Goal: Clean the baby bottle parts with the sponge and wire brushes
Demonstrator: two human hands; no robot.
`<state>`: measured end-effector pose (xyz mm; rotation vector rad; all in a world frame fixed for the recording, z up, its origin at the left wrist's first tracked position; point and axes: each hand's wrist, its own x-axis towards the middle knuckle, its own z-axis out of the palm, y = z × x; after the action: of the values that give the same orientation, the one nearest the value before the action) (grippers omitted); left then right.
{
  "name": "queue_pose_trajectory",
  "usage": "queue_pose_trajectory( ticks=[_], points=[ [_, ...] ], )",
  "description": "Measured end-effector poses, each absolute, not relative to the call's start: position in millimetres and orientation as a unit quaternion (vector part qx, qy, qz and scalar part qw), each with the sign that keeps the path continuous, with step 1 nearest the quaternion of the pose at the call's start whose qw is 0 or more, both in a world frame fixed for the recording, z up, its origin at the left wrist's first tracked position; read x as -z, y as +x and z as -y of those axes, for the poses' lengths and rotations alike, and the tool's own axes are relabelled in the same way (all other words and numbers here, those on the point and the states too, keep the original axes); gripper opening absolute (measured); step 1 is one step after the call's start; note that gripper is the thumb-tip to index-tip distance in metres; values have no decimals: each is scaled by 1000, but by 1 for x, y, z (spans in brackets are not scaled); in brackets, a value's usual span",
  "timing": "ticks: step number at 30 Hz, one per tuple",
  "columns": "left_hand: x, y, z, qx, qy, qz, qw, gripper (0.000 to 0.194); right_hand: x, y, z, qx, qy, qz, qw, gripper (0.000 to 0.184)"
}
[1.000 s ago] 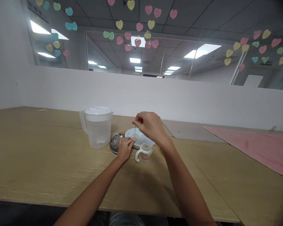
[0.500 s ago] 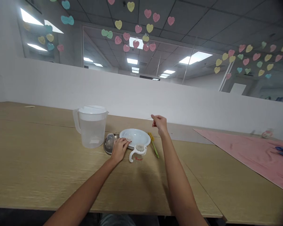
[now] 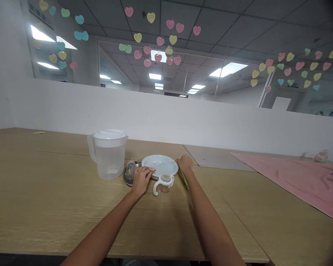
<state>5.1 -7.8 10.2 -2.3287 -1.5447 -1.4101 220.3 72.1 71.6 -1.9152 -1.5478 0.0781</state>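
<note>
Precariously pinched in the left hand (image 3: pixel 141 181), a small clear ring (image 3: pixel 152 168) by the rim of the white plate (image 3: pixel 160 159), liable to slip if fingers relax; right hand (image 3: pixel 185 163) on a yellow brush (image 3: pixel 183 178), grip unclear.

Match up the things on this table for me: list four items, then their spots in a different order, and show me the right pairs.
Things:
1. Clear plastic jug
2. Small steel dish
3. Clear baby bottle with white handles
4. Yellow-green brush

Spots:
A. In front of the white plate
B. Farthest left of the group
C. Running out from under the right hand
D. Just left of the left hand

Pairs: 1-B, 2-D, 3-A, 4-C
</note>
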Motion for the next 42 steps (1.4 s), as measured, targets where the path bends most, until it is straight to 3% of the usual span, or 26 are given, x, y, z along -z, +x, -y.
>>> queue_pose_trajectory(
  ticks=[7,11,14,24,32,35,39,42],
  points=[
    [-13,6,10,459,-742,489,-6,28,-98,203,-63,-129,-636,701,294,31],
    [-16,6,12,474,-740,476,-19,29,-109,182,-51,-342,-438,812,177,28],
    [-15,5,10,485,-740,464,-30,30,-108,167,-46,-394,-377,831,113,30],
    [-14,4,7,529,-714,454,-56,26,-104,154,-48,-403,-307,850,143,25],
    [-17,3,11,616,-606,481,-145,30,-123,171,-36,-412,-345,808,240,23],
    [-18,3,12,638,-586,483,-127,27,-124,175,-39,-347,-408,814,225,20],
    [-19,3,13,640,-588,487,-90,27,-119,173,-42,-217,-537,804,138,15],
    [-19,2,15,624,-607,489,-55,26,-111,168,-44,-196,-567,794,96,11]
  ],
)
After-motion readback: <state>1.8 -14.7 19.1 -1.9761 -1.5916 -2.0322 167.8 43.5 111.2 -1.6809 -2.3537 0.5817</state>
